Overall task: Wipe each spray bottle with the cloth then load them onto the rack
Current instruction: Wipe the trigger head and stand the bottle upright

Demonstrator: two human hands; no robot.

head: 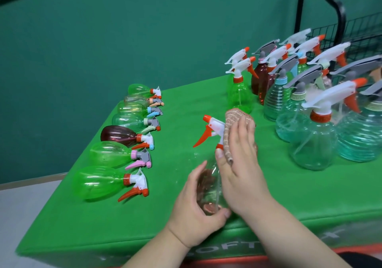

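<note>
A clear spray bottle (208,185) with a white and orange trigger head is tilted above the green table's near edge. My left hand (196,209) grips its body from below and the left. My right hand (239,164) presses a pinkish-brown cloth (231,127) against the bottle's neck and head, thumb hooked round the neck. The cloth hides the back of the trigger head. Several spray bottles (122,156) lie on their sides in a row at the left. Several more (314,110) stand upright at the right.
A black wire rack (351,32) stands behind the upright bottles at the far right. The green-covered table (186,106) ends at a front edge near my wrists. A pale floor strip (24,201) shows at the left.
</note>
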